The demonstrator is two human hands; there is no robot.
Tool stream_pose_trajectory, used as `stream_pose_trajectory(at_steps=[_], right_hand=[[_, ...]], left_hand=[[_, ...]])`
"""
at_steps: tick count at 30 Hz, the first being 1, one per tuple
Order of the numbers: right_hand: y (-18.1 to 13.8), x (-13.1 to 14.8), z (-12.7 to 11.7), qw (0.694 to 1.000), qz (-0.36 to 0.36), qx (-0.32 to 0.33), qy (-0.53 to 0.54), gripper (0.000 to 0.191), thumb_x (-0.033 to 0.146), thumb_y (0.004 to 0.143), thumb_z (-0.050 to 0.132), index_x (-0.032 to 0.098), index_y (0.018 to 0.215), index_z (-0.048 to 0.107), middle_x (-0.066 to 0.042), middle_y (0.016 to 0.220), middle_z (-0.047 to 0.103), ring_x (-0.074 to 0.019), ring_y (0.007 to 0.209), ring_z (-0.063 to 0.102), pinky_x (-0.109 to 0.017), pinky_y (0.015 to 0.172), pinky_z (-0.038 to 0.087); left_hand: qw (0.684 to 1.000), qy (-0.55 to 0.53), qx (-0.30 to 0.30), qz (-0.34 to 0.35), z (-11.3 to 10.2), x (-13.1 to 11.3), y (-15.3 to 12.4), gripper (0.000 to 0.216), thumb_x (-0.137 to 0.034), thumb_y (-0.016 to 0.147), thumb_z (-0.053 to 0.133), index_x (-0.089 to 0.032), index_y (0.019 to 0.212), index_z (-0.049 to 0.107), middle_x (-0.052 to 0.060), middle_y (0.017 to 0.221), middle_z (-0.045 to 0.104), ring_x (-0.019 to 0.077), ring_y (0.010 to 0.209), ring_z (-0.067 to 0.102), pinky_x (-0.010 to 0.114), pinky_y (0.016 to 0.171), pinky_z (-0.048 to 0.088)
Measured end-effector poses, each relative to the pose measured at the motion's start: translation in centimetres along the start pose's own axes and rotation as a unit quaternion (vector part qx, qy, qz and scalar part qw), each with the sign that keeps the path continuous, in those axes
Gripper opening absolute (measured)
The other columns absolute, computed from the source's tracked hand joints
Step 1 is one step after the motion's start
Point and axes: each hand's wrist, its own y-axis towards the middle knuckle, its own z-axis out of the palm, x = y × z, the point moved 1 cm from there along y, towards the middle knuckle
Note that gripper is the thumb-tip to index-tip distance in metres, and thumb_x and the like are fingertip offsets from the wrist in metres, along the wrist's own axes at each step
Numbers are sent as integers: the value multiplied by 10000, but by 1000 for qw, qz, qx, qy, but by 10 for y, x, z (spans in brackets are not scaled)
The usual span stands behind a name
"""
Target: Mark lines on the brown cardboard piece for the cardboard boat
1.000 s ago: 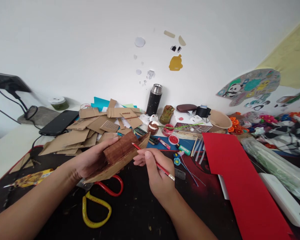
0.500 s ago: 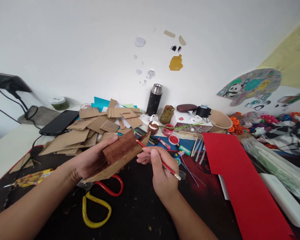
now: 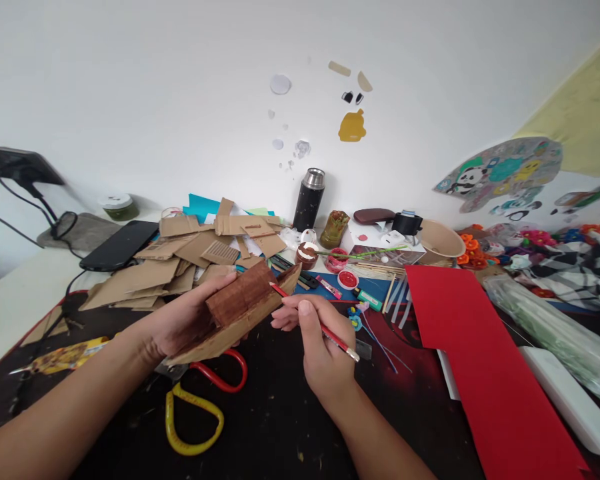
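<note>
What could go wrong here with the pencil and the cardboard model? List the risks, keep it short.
The pencil in the right hand has its tip close to the brown block; a slip might scratch or mark it.

The left hand holds the cardboard model up at a tilt; too tight a grip could bend it.

Scissors lie on the table, partly hidden behind the model; a lowered hand could catch them.

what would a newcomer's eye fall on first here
Probably the big red sheet on the right. Next, near the middle, the brown cardboard model in the left hand, with the right hand holding a red pencil at its right side. Below the model, the scissors stand out with red and yellow handles against the black mat.
</note>
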Motion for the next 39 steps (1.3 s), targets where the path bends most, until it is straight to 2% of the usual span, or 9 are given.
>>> stream_pose_trajectory(at_steps=[9, 14, 19, 23, 29, 34, 39], right_hand=[[-1, 2, 2, 999, 7, 39, -5, 376, 472, 1220, 620, 218, 1113, 876, -78, 912, 895, -197, 755, 876, -297, 709, 745], [-1, 0, 2, 999, 14, 35, -2, 376, 481, 1216, 628, 220, 1111, 877, -80, 917, 897, -191, 745, 871, -295, 710, 745], [-1, 1, 2, 999, 11, 37, 4, 378, 480, 1218, 623, 222, 1107, 876, -81, 907, 898, -204, 750, 881, -300, 693, 740], [0, 1, 0, 1000, 9, 5, 13, 373, 486, 1217, 629, 226, 1102, 870, -77, 896, 903, -208, 733, 883, -301, 675, 730], [2, 0, -2, 999, 24, -24, 18, 404, 533, 1210, 634, 217, 1089, 855, -73, 864, 899, -206, 697, 875, -290, 637, 710], [1, 1, -1, 999, 24, -17, 14, 406, 534, 1206, 642, 220, 1075, 865, -73, 868, 899, -210, 699, 876, -298, 640, 712], [1, 2, 0, 1000, 23, -6, 4, 414, 544, 1202, 644, 226, 1071, 876, -73, 862, 897, -213, 695, 871, -313, 641, 724]], left_hand=[[1000, 9, -20, -8, -5, 2, 5, 621, -736, 829, 894, -233, 1192, 917, 112, 1048, 930, 329, 832, 839, 379, 711, 633], [1000, 18, -16, 7, -5, 4, 4, 668, -743, 924, 813, -214, 1328, 872, 91, 1073, 931, 310, 860, 846, 362, 760, 639], [1000, 19, 0, 8, -4, 3, 3, 712, -753, 933, 815, -189, 1368, 848, 104, 1097, 929, 296, 879, 852, 333, 759, 627], [1000, 18, 10, 0, -5, 1, 2, 704, -775, 925, 822, -194, 1321, 859, 106, 1070, 929, 279, 874, 854, 305, 735, 620], [1000, -2, 6, -6, -6, 0, 5, 678, -757, 815, 908, -214, 1221, 900, 112, 1040, 928, 279, 828, 842, 318, 702, 643], [1000, -20, -11, -4, -3, 0, 5, 568, -728, 902, 832, -237, 1175, 913, 107, 982, 918, 289, 803, 836, 332, 657, 640], [1000, -15, -7, 0, -2, 1, 4, 540, -730, 924, 813, -256, 1161, 914, 106, 983, 918, 306, 839, 848, 348, 692, 655]])
